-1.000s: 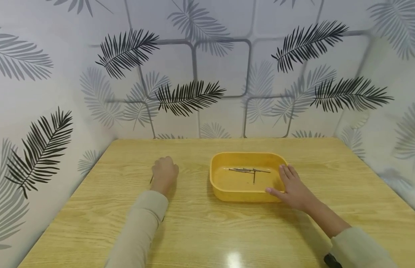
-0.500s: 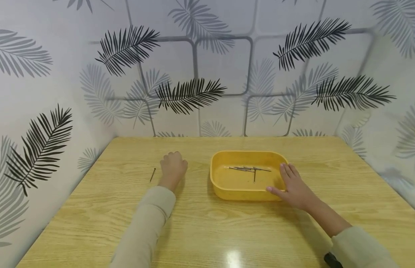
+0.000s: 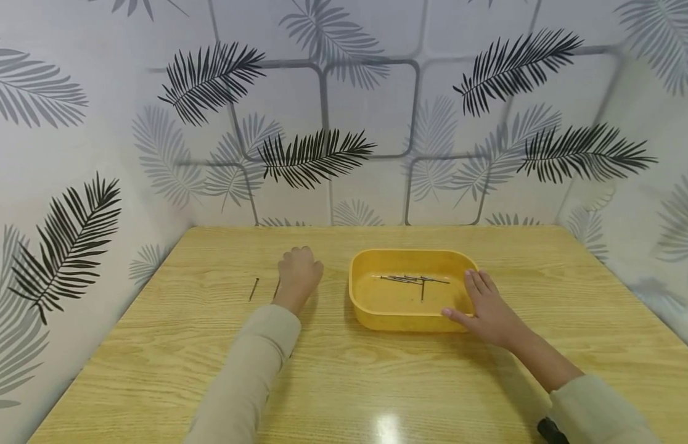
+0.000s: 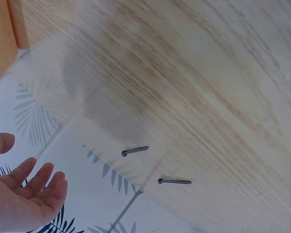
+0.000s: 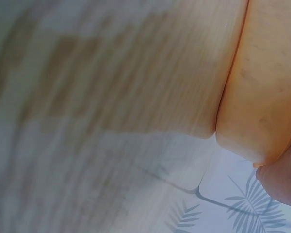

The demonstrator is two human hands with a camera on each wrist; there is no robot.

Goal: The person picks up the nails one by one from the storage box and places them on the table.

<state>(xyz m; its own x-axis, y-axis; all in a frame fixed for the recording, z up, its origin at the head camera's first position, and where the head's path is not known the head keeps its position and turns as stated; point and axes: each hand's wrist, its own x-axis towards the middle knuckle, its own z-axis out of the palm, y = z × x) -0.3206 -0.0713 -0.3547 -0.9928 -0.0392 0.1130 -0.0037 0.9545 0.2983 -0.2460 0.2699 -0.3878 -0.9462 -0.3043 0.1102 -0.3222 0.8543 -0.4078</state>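
My left hand is over the left half of the table, left of a yellow plastic tray. In the left wrist view its thumb and fingers are apart, loosely bent, with nothing between them. One dark nail lies on the wood to its left. A second nail shows right beside the hand, partly covered in the head view. My right hand rests on the tray's right end, fingers straight along the right rim and thumb on the front rim. Several nails lie inside the tray.
The light wooden table reaches back to a wall patterned with leaves. Walls also stand along the left and right sides. A small black object shows beside the right sleeve, at the bottom of the head view.
My left hand has moved to the right and slightly away across the table, uncovering first one nail, then part of a second. My right hand and the tray have stayed put.
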